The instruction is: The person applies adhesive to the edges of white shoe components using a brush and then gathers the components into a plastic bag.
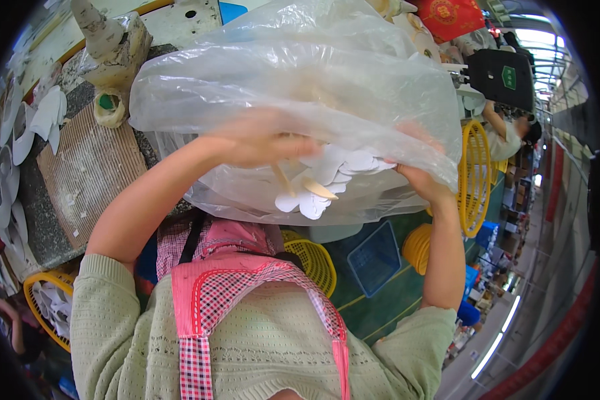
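A large clear plastic bag (247, 73) spreads over the work surface before me, its mouth towards me. In its opening lies a loose pile of flat white cut-out pieces (343, 167) with rounded ends. A beige, tongue-shaped piece (319, 189) rests on top. My left hand (267, 140) is over the pile, smeared by motion. A thin beige strip (283, 179) shows just below it; whether the hand holds it is unclear. My right hand (417, 157) is at the pile's right end, partly under the bag's film, fingertips touching the white pieces. Most of its fingers are hidden.
A crusted glue pot (110, 107) stands left of the bag, beside a ribbed brown board (90, 170). White cut-outs (47, 117) lie further left. Yellow baskets (473, 177) and a blue crate (375, 259) are to the right and below. Another person (507, 137) sits at far right.
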The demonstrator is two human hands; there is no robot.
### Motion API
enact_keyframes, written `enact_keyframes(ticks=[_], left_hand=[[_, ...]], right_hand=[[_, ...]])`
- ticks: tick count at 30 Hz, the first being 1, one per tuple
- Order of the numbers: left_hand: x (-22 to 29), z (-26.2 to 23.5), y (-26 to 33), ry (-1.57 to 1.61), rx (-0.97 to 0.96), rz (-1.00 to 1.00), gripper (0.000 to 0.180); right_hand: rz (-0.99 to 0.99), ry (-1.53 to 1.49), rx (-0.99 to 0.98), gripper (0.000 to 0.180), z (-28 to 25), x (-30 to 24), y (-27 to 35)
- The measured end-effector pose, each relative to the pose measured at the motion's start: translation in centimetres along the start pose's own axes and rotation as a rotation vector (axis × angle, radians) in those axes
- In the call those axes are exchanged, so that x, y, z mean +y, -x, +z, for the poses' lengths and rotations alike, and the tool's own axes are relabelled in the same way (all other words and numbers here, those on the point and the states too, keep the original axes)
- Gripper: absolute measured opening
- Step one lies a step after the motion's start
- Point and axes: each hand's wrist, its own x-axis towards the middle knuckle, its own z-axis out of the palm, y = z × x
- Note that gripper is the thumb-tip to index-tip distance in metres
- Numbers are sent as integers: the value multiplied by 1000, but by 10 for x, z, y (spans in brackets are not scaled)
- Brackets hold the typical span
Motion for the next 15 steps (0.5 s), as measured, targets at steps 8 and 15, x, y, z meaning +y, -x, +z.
enact_keyframes(ticks=[8, 15], left_hand=[[0, 37, 8, 184, 28, 695, 26], [-3, 28, 13, 292, 192, 114, 25]], right_hand=[[87, -20, -5, 31, 3, -2, -8], [10, -10, 18, 27, -1, 6, 2]])
